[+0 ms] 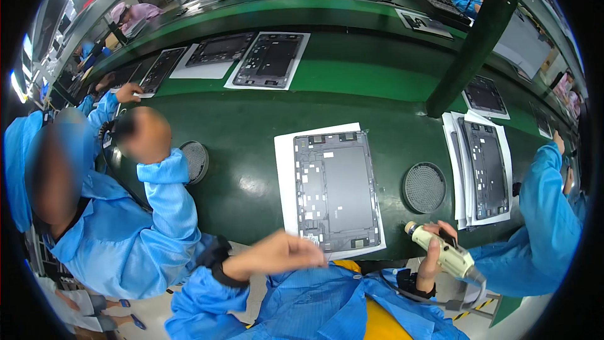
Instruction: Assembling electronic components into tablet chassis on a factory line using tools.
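Observation:
In front of me a dark grey tablet back housing (336,192) lies on white sheets (286,176). White stickers and small components dot its inside. My left hand (277,255) reaches over the lower left corner of the housing, its fingers stretched out to the right. Whether the fingertips touch the housing is hard to tell. To the right of the housing, my right hand (434,249) grips a cream corded electric screwdriver (445,253), which is tilted with its brass-coloured end toward the housing. Black bands circle both my wrists.
Round perforated dishes (424,187) (194,162) flank the housing. More housings lie on a paper stack (483,167) at right and along the far ledge (267,60). A green post (475,47) rises at back right. Co-workers in blue sit close on both sides.

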A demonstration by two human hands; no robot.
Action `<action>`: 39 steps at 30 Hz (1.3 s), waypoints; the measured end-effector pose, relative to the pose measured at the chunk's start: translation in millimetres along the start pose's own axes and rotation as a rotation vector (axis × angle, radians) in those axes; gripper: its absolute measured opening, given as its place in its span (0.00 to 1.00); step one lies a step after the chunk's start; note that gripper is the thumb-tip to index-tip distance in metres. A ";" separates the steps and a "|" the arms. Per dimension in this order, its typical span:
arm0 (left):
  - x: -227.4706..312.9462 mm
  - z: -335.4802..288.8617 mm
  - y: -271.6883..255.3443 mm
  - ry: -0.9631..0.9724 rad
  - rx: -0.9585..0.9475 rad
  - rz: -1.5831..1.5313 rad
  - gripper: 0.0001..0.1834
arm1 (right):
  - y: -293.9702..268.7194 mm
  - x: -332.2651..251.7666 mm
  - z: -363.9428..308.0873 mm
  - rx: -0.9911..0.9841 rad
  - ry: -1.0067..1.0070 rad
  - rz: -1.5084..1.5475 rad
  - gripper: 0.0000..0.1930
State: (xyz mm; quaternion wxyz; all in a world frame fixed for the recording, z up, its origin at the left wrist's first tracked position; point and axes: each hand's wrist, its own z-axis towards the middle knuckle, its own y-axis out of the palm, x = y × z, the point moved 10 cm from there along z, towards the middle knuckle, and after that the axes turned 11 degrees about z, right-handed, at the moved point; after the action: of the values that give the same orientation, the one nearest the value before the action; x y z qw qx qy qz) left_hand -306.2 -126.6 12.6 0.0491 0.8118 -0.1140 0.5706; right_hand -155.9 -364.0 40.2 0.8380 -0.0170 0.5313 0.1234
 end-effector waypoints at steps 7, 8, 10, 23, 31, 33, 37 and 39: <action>57.6 62.5 -168.2 0.366 1.081 1.087 0.13 | 46.0 22.5 38.8 -0.175 0.342 -0.007 0.13; 50.5 71.1 -170.5 0.373 1.070 1.084 0.13 | 56.4 26.6 42.1 -0.142 0.443 0.148 0.13; 41.4 103.9 -165.9 0.469 0.945 1.034 0.14 | 60.7 37.8 49.2 -0.094 0.430 0.329 0.14; 33.9 155.0 -153.3 0.339 0.650 0.847 0.12 | 45.4 47.8 153.1 0.148 0.143 0.426 0.15; 24.2 157.2 -163.0 0.329 0.647 0.765 0.05 | 55.9 66.3 154.0 0.149 0.154 0.389 0.15; 29.4 154.6 -159.7 0.341 0.674 0.820 0.06 | 55.0 69.9 152.2 0.178 0.163 0.371 0.14; 28.6 155.3 -159.3 0.309 0.663 0.817 0.08 | 53.4 73.1 153.4 0.194 0.156 0.355 0.15; 28.0 155.0 -160.1 0.311 0.664 0.811 0.10 | 53.4 74.8 153.0 0.193 0.164 0.341 0.15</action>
State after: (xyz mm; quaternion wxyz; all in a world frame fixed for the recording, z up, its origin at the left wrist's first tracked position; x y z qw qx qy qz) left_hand -116.7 -7.5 -6.4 -0.4174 0.5808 -0.2232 0.6623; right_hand -2.1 -273.7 45.3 0.7566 0.1434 0.6024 0.2101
